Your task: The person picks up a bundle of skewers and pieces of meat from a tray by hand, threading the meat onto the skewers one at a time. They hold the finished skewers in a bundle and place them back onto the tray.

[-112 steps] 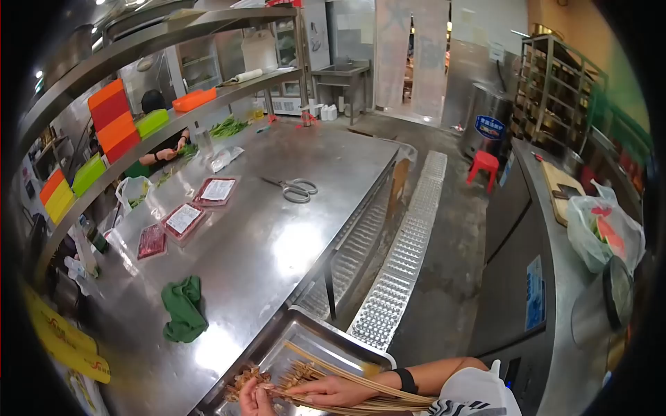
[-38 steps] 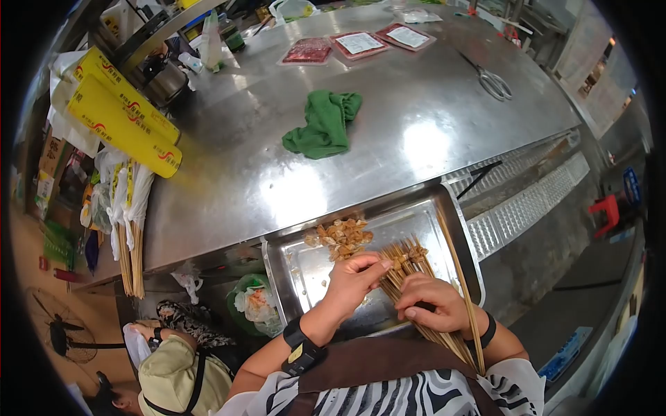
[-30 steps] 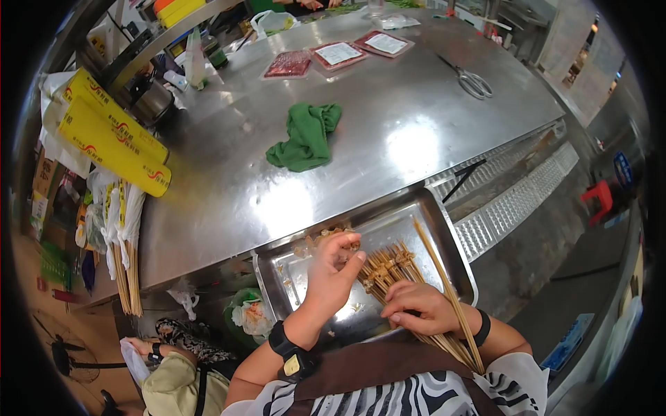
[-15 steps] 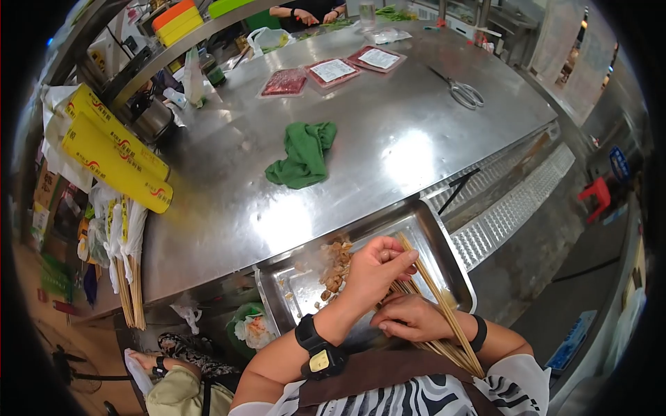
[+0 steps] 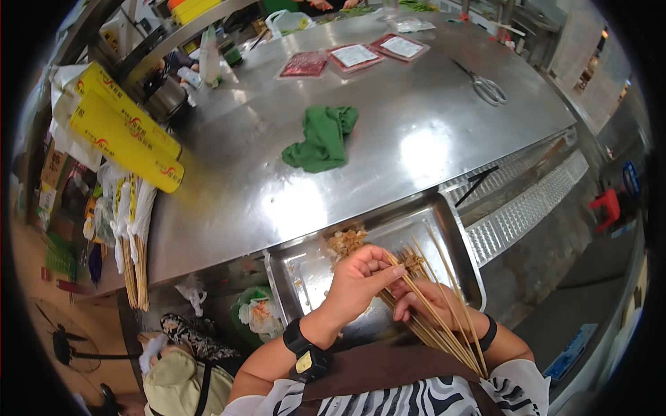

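The widest thing is the metal table (image 5: 229, 159), and along its near edge lies the metal tray (image 5: 388, 232), directly before the person, probably so that both hands can work above it. Left of the tray, lower down, is a green bin (image 5: 237, 317), which contains crumpled white and reddish matter, too blurred to identify. On the table lies a green cloth (image 5: 320, 142), and farther away are three flat packs (image 5: 356, 57) of what looks like red meat. Over the tray, the right hand (image 5: 431, 305) curls around the thin sticks (image 5: 444, 340), whose lower lengths run along the forearm, which seems to help keep them together; its fingers are partly hidden. The left hand (image 5: 364, 277) pinches one or more sticks between thumb and forefinger, perhaps to keep these apart from the others. Brown bits (image 5: 413, 262) sit near some tips, and similar brown pieces (image 5: 345, 240) rest heaped in the tray's far left part.
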The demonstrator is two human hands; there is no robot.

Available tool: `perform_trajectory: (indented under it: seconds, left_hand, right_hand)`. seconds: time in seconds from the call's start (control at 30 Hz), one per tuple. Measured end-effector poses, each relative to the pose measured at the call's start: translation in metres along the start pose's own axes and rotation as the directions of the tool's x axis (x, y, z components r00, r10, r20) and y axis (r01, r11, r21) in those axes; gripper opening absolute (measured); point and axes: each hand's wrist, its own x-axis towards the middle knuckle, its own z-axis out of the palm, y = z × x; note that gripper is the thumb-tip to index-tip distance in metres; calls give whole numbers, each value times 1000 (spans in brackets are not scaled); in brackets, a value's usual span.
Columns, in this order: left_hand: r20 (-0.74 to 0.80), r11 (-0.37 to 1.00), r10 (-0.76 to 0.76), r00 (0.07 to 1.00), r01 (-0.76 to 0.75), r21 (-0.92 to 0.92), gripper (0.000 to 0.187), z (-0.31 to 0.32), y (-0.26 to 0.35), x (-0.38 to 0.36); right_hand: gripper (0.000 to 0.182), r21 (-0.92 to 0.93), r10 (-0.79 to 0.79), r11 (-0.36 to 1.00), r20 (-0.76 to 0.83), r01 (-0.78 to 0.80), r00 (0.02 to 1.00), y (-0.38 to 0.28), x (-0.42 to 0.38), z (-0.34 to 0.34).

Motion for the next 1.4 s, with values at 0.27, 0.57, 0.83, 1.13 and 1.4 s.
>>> perform_trajectory:
  seconds: [0.27, 0.57, 0.83, 1.13, 1.4]
  left_hand:
    - [-41, 1000, 24, 999, -24, -8, 16, -15, -26, -2]
    - [-235, 236, 529, 815, 125, 964, 15, -80, 4, -17]
    - [-248, 65, 542, 803, 255, 965, 12, -105, -13, -14]
    - [-311, 237, 433, 846, 226, 945, 12, -110, -17, -19]
    - [-357, 940, 112, 928, 18, 341, 12, -107, -20, -28]
  right_hand:
    - [29, 145, -28, 989, -94, 41, 995, 6, 1, -2]
    - [45, 14, -5, 1000, -97, 6, 995, 5, 1, -3]
    - [44, -34, 39, 999, -78, -41, 996, 7, 0, -6]
    - [42, -70, 7, 997, -75, -13, 997, 7, 1, -7]
    - [42, -62, -16, 998, -78, 11, 997, 6, 1, -5]
